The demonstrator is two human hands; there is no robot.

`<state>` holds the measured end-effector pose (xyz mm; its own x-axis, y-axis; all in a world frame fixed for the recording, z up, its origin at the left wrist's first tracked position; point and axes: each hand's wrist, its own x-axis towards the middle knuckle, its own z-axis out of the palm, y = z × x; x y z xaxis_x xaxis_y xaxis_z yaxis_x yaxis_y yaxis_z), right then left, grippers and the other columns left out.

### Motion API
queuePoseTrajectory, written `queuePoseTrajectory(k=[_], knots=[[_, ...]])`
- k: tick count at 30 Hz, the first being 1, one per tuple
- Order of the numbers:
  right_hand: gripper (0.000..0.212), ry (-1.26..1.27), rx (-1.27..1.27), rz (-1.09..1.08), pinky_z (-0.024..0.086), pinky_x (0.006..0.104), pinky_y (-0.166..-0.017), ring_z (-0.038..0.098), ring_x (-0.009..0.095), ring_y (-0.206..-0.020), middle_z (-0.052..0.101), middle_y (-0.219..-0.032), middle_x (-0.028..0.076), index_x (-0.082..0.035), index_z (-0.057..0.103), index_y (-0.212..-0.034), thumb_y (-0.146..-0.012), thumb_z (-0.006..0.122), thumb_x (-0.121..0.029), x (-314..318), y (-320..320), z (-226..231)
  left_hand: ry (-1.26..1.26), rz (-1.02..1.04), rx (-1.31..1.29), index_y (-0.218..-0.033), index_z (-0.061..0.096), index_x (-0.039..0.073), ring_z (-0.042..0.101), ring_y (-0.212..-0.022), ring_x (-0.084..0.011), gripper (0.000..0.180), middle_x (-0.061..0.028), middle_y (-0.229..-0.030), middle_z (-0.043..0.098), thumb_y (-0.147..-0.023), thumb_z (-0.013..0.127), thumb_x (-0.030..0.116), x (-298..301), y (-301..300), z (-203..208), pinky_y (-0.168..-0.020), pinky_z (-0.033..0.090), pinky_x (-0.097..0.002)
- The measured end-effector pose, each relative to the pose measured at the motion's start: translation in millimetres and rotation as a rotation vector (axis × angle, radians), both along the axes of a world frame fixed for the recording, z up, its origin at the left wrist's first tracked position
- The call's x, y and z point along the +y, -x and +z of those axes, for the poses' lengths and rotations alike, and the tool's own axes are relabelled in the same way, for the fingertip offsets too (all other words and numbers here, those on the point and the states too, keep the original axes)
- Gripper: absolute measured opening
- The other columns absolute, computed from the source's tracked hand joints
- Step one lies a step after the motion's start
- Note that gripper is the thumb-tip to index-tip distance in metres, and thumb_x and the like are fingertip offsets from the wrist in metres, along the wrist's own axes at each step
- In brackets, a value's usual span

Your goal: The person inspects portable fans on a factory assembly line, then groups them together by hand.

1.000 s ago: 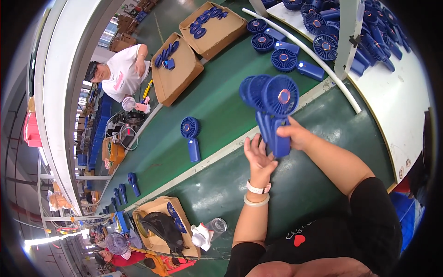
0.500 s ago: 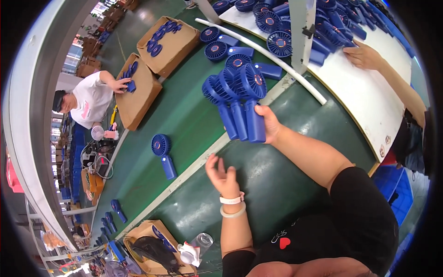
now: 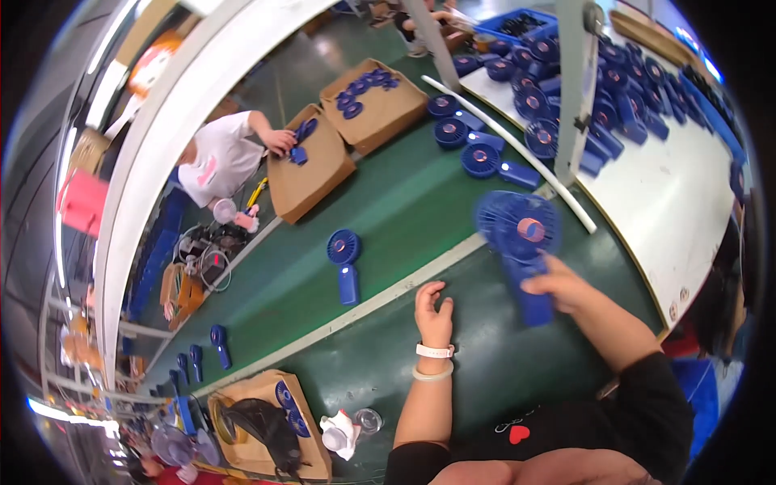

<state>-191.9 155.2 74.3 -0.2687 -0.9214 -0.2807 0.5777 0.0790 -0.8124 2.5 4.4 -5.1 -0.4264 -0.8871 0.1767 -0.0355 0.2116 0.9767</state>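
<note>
My right hand [image 3: 563,285] grips blue handheld fans [image 3: 517,222] by their handles, over the near green surface. They overlap and are smeared by motion, so I cannot tell how many there are. To the left, my left hand [image 3: 434,318] is raised with loosely curled fingers apart and nothing in it; a pale band and a ring-shaped bracelet circle its wrist. Beyond that hand, a single blue handheld fan [image 3: 347,267] lies on the green belt [image 3: 283,303]. Several more fans [image 3: 478,159] lie at the belt's far right part.
A white table [image 3: 638,206] at right bears a heap of blue fans [image 3: 618,101]. A white tube [image 3: 517,158] and a metal post [image 3: 575,105] border it. Across the belt a co-worker [image 3: 222,153] reaches into a cardboard box [image 3: 311,182]. Near left sits another box [image 3: 311,457] beside a clear cup [image 3: 368,420].
The view has swung, shifting the scene. My right hand has brought the fans nearer to me and turned them; before, three showed side by side. My left hand remains empty, its fingers slightly more curled.
</note>
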Motion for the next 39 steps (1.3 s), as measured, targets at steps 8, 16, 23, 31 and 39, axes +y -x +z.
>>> queuePoseTrajectory(k=[8,16,23,31,39], knots=[[0.063,-0.566,0.981,-0.335,0.044,0.0298,-0.076,0.054,0.021,-0.08,0.056,-0.087,0.011,0.005,0.05,-0.105,-0.048,0.069,-0.016,139,110,38,0.035,0.028,0.004,-0.096,0.06,0.005,0.054,-0.097,-0.0193,0.027,-0.0078,-0.105,0.056,-0.07,0.058,-0.003,-4,-1,1,-0.083,0.043,-0.0283],[0.077,-0.955,1.538,-0.567,0.041,0.0381,-0.089,0.049,0.039,-0.102,0.048,-0.11,0.025,0.003,0.043,-0.12,-0.05,0.069,-0.017,181,210,-6,0.102,0.038,-0.037,-0.094,0.06,0.005,0.052,-0.098,-0.0159,0.027,-0.0063,-0.106,0.054,-0.069,0.056,-0.006,-3,5,3,-0.083,0.042,-0.0262],[0.048,-0.416,2.164,-0.76,0.036,0.0397,-0.093,0.046,0.034,-0.11,0.05,-0.116,0.018,-0.002,0.046,-0.116,-0.071,0.063,-0.004,99,145,-11,0.099,0.034,-0.037,-0.094,0.06,0.004,0.052,-0.097,-0.0162,0.027,-0.0059,-0.105,0.055,-0.069,0.056,-0.006,0,4,6,-0.082,0.042,-0.0258],[0.031,0.248,1.687,-0.032,0.043,0.0395,-0.086,0.052,0.031,-0.099,0.054,-0.102,0.012,-0.006,0.056,-0.096,-0.067,0.065,-0.008,-29,2,-25,0.073,0.033,-0.007,-0.093,0.06,0.004,0.054,-0.096,-0.0194,0.026,-0.0083,-0.103,0.056,-0.069,0.056,-0.005,-5,1,3,-0.082,0.044,-0.0285],[0.046,-0.091,2.009,-0.357,0.042,0.0405,-0.084,0.049,0.032,-0.099,0.05,-0.105,0.015,-0.005,0.049,-0.109,-0.068,0.067,-0.015,-150,81,-40,0.031,0.022,0.01,-0.093,0.059,0.004,0.053,-0.096,-0.0182,0.026,-0.008,-0.104,0.055,-0.069,0.055,-0.006,-5,3,4,-0.08,0.042,-0.0267]])
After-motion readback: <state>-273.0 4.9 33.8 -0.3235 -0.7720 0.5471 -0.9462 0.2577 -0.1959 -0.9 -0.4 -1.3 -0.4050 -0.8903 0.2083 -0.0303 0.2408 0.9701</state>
